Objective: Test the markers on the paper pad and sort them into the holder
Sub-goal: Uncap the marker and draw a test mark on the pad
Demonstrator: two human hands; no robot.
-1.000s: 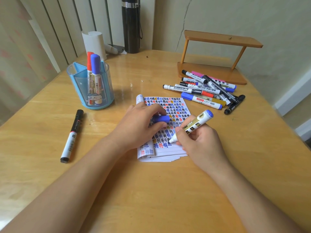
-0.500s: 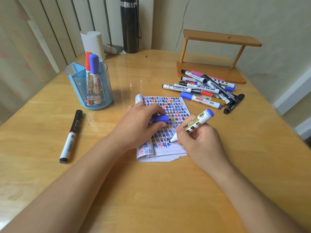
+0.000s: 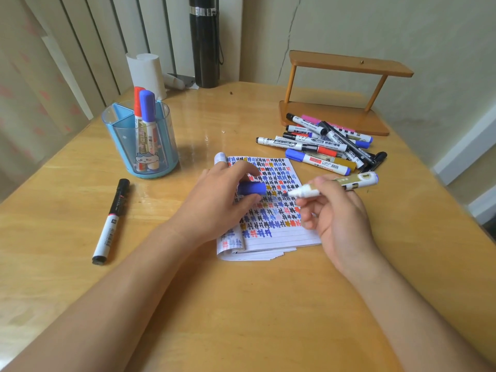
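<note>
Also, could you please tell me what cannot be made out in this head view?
All in the head view:
Nib of the white blue-ended marker in the right hand: motion-blurred.
Small blue plastic cap: partly covered by fingers of the left hand.
Print on the heap of loose markers: too small.
Tall black flask: top cut by the frame edge.

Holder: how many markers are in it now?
2. A red-capped marker stands upright in the blue holder. A blue-capped marker stands upright just right of it and slightly in front. The see-through walls show no others.
</note>
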